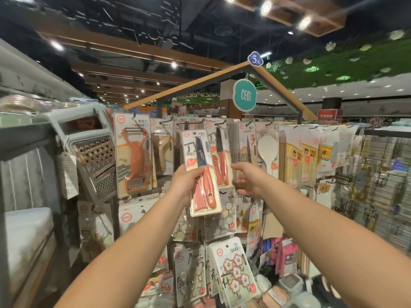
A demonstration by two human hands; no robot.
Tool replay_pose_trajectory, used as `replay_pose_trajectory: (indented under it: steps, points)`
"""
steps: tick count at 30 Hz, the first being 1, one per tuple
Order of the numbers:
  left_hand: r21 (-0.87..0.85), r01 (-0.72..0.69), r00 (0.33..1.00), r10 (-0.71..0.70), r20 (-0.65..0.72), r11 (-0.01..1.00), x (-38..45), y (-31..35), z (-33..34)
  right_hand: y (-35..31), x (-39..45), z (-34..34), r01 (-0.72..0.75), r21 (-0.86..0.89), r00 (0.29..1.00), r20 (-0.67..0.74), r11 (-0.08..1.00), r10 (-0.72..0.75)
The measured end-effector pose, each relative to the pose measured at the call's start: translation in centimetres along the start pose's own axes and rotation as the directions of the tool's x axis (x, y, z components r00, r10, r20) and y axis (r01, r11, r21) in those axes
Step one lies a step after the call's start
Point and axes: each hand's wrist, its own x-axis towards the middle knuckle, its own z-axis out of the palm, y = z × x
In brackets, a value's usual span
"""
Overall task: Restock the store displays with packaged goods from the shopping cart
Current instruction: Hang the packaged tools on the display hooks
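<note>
Crowded display rack (275, 92) straight ahead, packs hanging edge to edge on the hooks. Packaged knife (201, 172) in left hand (185, 182) raised just before the top row, right hand (249, 180) beside it at the hanging knife packs (221, 156). Open air only in front of the rack. Box grater (93, 152) jutting out at left; wire grid panel (378, 174) closing the right side.

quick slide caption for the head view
Left hand holds a packaged knife up to the display hooks while the right hand reaches toward hanging knife packs.
</note>
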Motion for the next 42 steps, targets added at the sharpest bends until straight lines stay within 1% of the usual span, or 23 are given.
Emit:
replay_pose_trajectory:
  steps: [2, 4, 6, 8, 9, 11, 13, 16, 18, 23, 27, 32, 35, 39, 42]
  points:
    - [0.016, 0.001, 1.0, -0.001, -0.002, 1.0, 0.1, -0.2, 0.3, 1.0, -0.8, -0.5, 0.009, -0.064, 1.0, 0.015, 0.998, -0.008]
    - [0.021, -0.007, 1.0, 0.008, -0.007, 1.0, 0.4, -0.3, 0.7, 1.7, -2.0, -0.9, 0.009, -0.122, 0.992, 0.129, 0.993, 0.007]
    - [0.006, -0.018, 1.0, 0.018, -0.011, 1.0, 0.6, -0.4, 1.5, 2.2, -3.5, -0.9, 0.004, -0.17, 0.964, 0.264, 0.985, 0.042]
    - [-0.007, -0.019, 1.0, 0.019, -0.007, 1.0, 0.7, -0.5, 2.3, 2.6, -4.7, -0.5, 0.017, -0.196, 0.943, 0.329, 0.98, 0.05]
    - [0.0, -0.018, 1.0, 0.018, 0.004, 1.0, 0.8, -0.7, 2.7, 2.9, -4.9, -0.2, 0.03, -0.187, 0.942, 0.333, 0.982, 0.034]
    - [0.022, -0.014, 0.999, 0.014, 0.033, 1.0, 0.7, -0.9, 3.5, 3.4, -5.0, 0.4, 0.05, -0.113, 0.951, 0.31, 0.992, -0.013]
    - [0.037, -0.001, 0.998, -0.001, 0.06, 0.999, 0.6, -1.0, 4.0, 3.8, -4.8, 0.9, 0.077, -0.041, 0.967, 0.247, 0.996, -0.065]
    - [0.07, 0.01, 0.998, -0.014, 0.061, 0.997, 0.2, -0.4, 4.3, 3.6, -5.0, 1.3, 0.123, 0.072, 0.987, 0.091, 0.99, -0.129]
    - [0.095, 0.0, 0.999, -0.004, 0.042, 0.996, 0.3, -0.3, 4.2, 3.3, -4.8, 1.2, 0.152, 0.142, 0.988, 0.006, 0.978, -0.154]
    - [0.106, -0.004, 1.0, 0.005, -0.009, 0.994, 0.6, 0.1, 3.0, 1.8, -3.5, 0.7, 0.225, 0.183, 0.972, -0.109, 0.957, -0.208]
    - [0.132, -0.003, 1.0, 0.006, -0.023, 0.991, 0.7, 0.2, 1.9, 0.3, -2.7, 0.6, 0.247, 0.149, 0.966, -0.115, 0.958, -0.231]
    - [0.099, 0.012, 0.999, -0.008, -0.049, 0.995, 0.7, 0.6, 0.9, -0.3, -1.8, 0.8, 0.158, 0.113, 0.981, -0.132, 0.981, -0.143]
    - [0.093, 0.021, 0.999, -0.016, -0.049, 0.995, 0.7, 0.9, 0.7, -0.3, -2.0, 0.6, 0.179, 0.119, 0.974, -0.161, 0.977, -0.159]
    - [0.084, 0.039, 0.999, -0.037, -0.029, 0.996, 0.6, 1.1, 1.0, -0.9, -2.1, 0.7, 0.235, 0.068, 0.952, -0.218, 0.97, -0.215]
    - [0.098, 0.016, 1.0, -0.014, -0.021, 0.995, 0.7, 0.9, 1.4, -1.7, -2.0, 1.1, 0.224, 0.148, 0.963, -0.186, 0.963, -0.196]
